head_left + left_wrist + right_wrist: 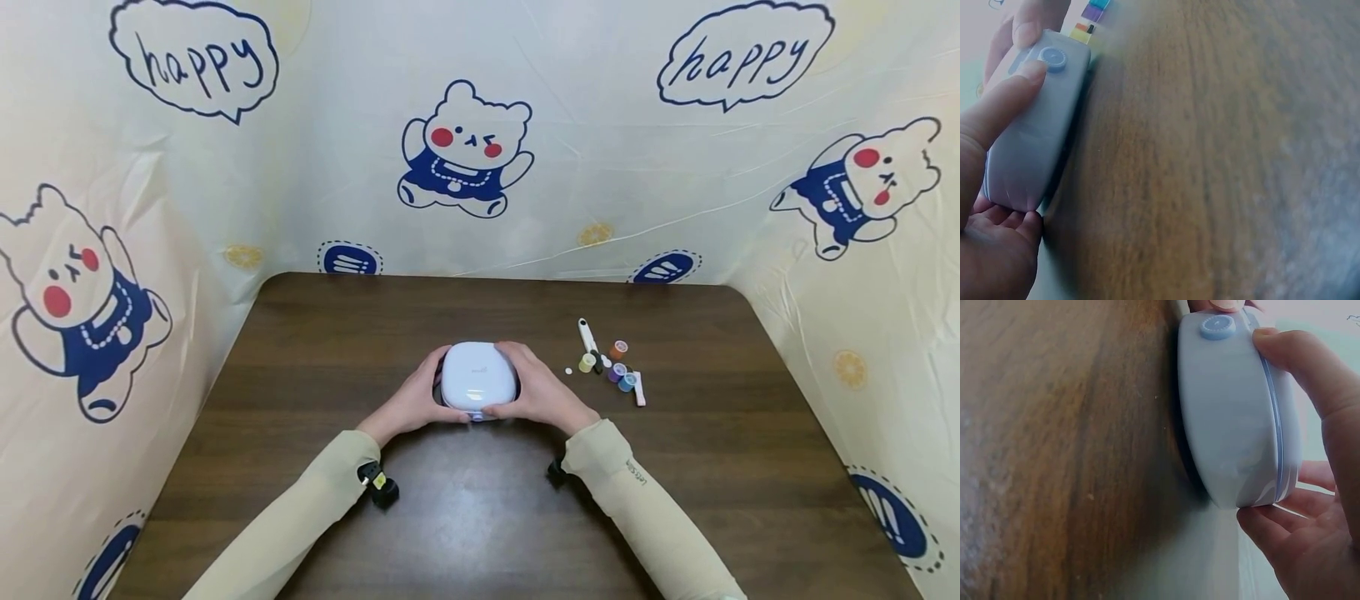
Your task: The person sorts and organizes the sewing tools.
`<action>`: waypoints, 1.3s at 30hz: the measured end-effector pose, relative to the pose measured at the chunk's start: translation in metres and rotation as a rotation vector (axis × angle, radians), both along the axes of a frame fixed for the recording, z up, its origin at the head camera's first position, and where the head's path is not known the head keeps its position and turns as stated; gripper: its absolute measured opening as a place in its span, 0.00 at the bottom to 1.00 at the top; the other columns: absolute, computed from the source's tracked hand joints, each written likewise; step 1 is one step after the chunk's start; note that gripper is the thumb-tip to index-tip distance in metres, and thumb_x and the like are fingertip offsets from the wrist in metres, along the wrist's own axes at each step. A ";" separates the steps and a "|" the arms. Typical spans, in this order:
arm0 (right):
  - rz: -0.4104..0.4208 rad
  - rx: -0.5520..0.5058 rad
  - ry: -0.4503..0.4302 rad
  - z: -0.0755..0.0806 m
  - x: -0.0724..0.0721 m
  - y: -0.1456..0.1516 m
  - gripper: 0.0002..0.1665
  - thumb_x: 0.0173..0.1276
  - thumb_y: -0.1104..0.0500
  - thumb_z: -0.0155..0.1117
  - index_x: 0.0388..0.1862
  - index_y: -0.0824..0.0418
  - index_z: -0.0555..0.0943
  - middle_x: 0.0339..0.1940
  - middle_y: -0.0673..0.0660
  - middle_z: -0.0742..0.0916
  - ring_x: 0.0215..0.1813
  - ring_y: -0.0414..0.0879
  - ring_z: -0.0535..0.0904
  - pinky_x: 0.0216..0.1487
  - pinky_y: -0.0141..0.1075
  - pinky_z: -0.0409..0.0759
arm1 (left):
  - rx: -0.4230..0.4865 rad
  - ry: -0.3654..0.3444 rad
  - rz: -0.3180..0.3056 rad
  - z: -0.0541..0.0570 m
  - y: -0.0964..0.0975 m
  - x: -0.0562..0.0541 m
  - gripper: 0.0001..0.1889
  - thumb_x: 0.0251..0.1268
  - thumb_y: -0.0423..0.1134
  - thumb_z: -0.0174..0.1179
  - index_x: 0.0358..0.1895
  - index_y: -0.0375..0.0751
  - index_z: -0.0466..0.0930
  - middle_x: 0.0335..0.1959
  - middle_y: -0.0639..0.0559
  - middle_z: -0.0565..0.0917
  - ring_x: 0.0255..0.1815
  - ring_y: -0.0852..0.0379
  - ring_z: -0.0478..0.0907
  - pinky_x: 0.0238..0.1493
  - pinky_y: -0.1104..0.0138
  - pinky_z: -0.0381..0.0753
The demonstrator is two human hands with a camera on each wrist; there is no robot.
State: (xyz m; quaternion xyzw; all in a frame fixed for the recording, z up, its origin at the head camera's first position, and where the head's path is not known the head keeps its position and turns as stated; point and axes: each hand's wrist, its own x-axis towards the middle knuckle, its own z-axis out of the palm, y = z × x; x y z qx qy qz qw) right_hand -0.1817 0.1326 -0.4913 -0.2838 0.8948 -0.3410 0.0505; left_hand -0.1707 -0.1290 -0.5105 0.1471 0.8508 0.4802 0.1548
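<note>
A pale lilac-white case (480,375) with rounded corners sits on the table between both hands, its lid down. My left hand (408,406) grips its left side, fingers round the edge and left thumb (1007,103) on the front by a round dial (1053,59). On the other side my right hand (546,393) grips the case, its right thumb (1297,356) lying across the seam near the dial (1217,327). Fingertips of both hands curl round the far side of the case. The inside of the case is hidden.
To the right lie small spools: orange (618,349), yellow (587,362), purple (617,372) and blue (627,382). Beside them are a white-handled tool (587,335), a white strip (639,389) and a tiny white disc (568,371). Printed cloth walls (570,183) surround the brown table (337,317).
</note>
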 end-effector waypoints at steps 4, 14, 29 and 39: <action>-0.002 -0.010 0.006 -0.001 0.000 0.000 0.61 0.53 0.42 0.85 0.79 0.62 0.64 0.74 0.63 0.72 0.71 0.56 0.72 0.71 0.52 0.73 | -0.005 0.004 -0.001 0.000 0.000 0.000 0.65 0.48 0.49 0.85 0.83 0.40 0.46 0.81 0.39 0.57 0.79 0.42 0.62 0.77 0.50 0.65; -0.010 -0.019 0.016 -0.002 0.001 0.001 0.61 0.53 0.42 0.85 0.79 0.62 0.64 0.75 0.64 0.72 0.72 0.57 0.71 0.71 0.52 0.72 | 0.005 0.003 -0.001 -0.002 0.001 -0.001 0.65 0.47 0.50 0.85 0.83 0.41 0.46 0.82 0.39 0.56 0.80 0.43 0.61 0.77 0.50 0.64; -0.020 -0.008 -0.055 0.000 0.003 0.001 0.64 0.57 0.40 0.83 0.83 0.60 0.60 0.82 0.63 0.65 0.79 0.58 0.64 0.76 0.53 0.67 | 0.006 0.006 -0.001 -0.006 -0.003 -0.002 0.66 0.47 0.49 0.85 0.83 0.42 0.46 0.82 0.40 0.56 0.81 0.44 0.60 0.77 0.51 0.63; -0.044 0.012 -0.011 0.002 0.008 0.005 0.58 0.56 0.37 0.82 0.80 0.55 0.67 0.81 0.60 0.67 0.78 0.57 0.67 0.74 0.53 0.70 | 0.000 0.013 -0.010 -0.005 -0.002 -0.001 0.65 0.48 0.50 0.84 0.83 0.41 0.45 0.82 0.40 0.55 0.81 0.44 0.60 0.77 0.51 0.63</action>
